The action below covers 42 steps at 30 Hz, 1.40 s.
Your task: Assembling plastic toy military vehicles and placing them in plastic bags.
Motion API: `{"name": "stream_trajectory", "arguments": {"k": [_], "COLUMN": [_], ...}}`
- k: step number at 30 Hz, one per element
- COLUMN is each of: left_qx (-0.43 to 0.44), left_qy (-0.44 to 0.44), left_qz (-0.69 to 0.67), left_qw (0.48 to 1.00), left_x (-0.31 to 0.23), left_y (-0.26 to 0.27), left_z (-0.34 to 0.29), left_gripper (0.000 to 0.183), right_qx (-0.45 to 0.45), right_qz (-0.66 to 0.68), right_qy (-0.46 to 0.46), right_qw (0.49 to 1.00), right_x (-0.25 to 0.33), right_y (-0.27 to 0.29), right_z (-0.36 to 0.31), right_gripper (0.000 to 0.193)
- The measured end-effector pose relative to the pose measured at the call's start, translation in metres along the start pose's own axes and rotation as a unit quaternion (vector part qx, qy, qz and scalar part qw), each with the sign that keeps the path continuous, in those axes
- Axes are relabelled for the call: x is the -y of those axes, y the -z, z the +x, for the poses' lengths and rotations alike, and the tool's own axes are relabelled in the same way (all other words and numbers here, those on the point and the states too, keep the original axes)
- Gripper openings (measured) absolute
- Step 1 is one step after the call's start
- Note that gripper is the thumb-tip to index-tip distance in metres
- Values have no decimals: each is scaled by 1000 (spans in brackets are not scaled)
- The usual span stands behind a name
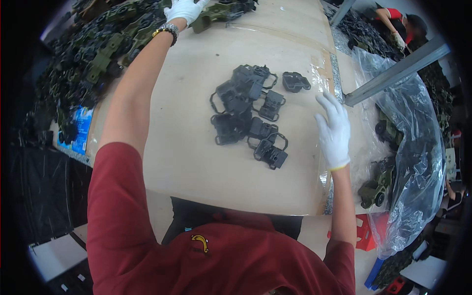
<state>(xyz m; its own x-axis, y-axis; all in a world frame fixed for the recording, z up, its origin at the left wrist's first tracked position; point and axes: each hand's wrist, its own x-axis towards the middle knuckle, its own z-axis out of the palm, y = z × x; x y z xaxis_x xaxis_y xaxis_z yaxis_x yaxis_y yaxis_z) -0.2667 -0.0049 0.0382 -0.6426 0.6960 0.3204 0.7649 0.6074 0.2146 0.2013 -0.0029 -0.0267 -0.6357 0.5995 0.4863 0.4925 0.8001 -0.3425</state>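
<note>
My left hand (183,11), in a white glove, reaches to the far left of the table. Its fingers are spread at the edge of a heap of dark green toy vehicles (105,56), close to a green vehicle body (209,17); the picture's top edge crops part of the hand. My right hand (334,130), gloved too, is open over the right side of the table and holds nothing. Left of it lies a loose cluster of black plastic frame-like parts (236,101). A single black part (296,82) rests apart, just beyond the right fingertips.
A slanted metal post (398,73) rises at the right beside clear plastic sheeting (418,162). Green toy vehicles (378,189) lie by the sheeting, above a red crate (365,233). A co-worker in red (393,24) bends over another heap at the far right.
</note>
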Motion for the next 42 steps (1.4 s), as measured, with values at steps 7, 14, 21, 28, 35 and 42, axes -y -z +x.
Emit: {"name": "stream_trajectory", "arguments": {"k": [7, 14, 21, 28, 35, 42], "left_qx": [83, 129, 143, 108, -30, -86], "left_qy": [-82, -36, -40, -62, -144, -105], "left_qz": [76, -86, 1, 11, -8, -37], "left_qw": [990, 987, 989, 992, 989, 990], "left_x": [7, 35, 47, 43, 9, 1], "left_y": [-51, -31, 47, 58, 66, 59], "left_z": [24, -49, -174, -240, -287, -305], "left_gripper": [72, 80, 80, 62, 47, 57], "right_qx": [65, -83, 70, 114, 44, -59], "right_qz": [-26, 408, 49, -86, -56, 137], "right_qy": [124, -265, -374, -45, -77, -128], "right_qw": [990, 870, 924, 989, 994, 980], "right_x": [-13, -15, -40, -29, -9, 33], "right_y": [-55, -44, 7, -1, 9, 21], "right_z": [67, 18, -51, -46, -60, -87], "right_gripper": [46, 24, 49, 62, 64, 66]}}
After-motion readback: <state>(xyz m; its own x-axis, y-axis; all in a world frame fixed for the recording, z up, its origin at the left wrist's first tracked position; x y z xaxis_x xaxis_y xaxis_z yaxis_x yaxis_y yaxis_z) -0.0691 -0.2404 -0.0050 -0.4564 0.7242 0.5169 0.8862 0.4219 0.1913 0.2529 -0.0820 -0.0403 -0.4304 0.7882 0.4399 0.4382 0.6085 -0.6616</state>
